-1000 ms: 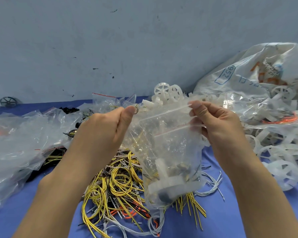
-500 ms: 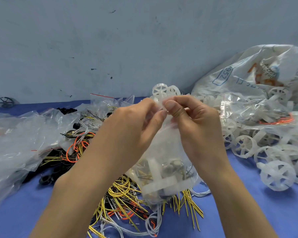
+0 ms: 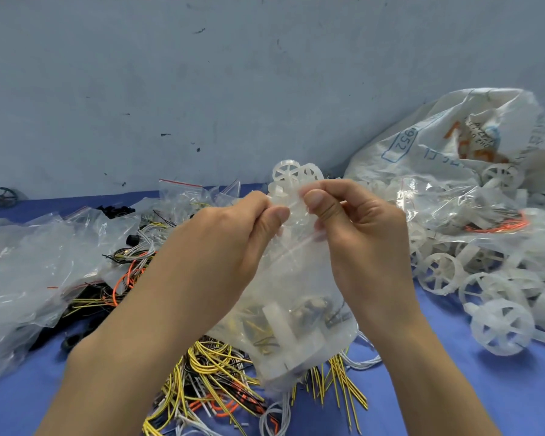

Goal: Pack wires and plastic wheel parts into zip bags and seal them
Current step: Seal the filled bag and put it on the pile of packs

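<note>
left hand (image 3: pixel 233 243) pinches zip bag (image 3: pixel 299 297) top | right hand (image 3: pixel 359 234) pinches it alongside | bag holds white wheel part (image 3: pixel 288 335), wires

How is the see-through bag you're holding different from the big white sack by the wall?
The zip bag is clear, so a wheel part and wires show inside; the white sack is cloudy with blue printing. The zip bag is smaller and held up, pinched by the left hand and right hand; the white sack lies slumped against the wall. Both are plastic and hold parts.
</note>
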